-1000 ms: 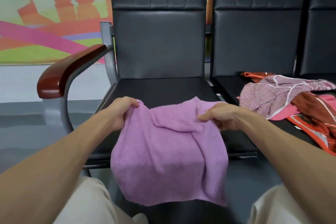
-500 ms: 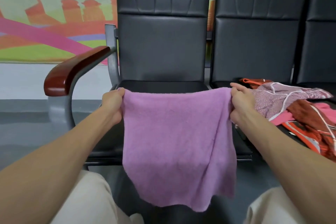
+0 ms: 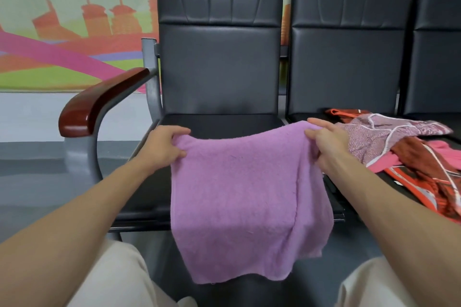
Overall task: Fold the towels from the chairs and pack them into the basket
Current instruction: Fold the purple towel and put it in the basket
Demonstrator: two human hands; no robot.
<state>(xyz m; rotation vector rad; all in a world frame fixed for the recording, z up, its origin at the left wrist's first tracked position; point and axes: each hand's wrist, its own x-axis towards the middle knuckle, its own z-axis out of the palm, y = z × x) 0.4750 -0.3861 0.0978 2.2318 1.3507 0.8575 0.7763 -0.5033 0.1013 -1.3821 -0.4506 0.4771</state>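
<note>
Soft lilac terry towel [image 3: 249,194], roughly rectangular w/ fuzzy nap, hangs in front of the black padded leather chair [image 3: 219,70], top edge sagging btwn the 2 hands, bottom hem uneven. The left hand [image 3: 162,148] & right hand [image 3: 329,149] each pinch a top corner, fingers [image 3: 178,131] curled over the cloth. Right of the chair, on the next seat: heap of patterned pink, red & rust cloths [image 3: 399,142]. Left of it: glossy red-brown wooden armrest [image 3: 99,102] on grey metal. Behind it: colourful mural wall [image 3: 62,32].

Black padded chairs [image 3: 219,70] fill the centre and right. At upper left a wall mural [image 3: 62,45] shows orange towers; a red-brown armrest [image 3: 99,102] and grey floor [image 3: 37,177] lie below.
</note>
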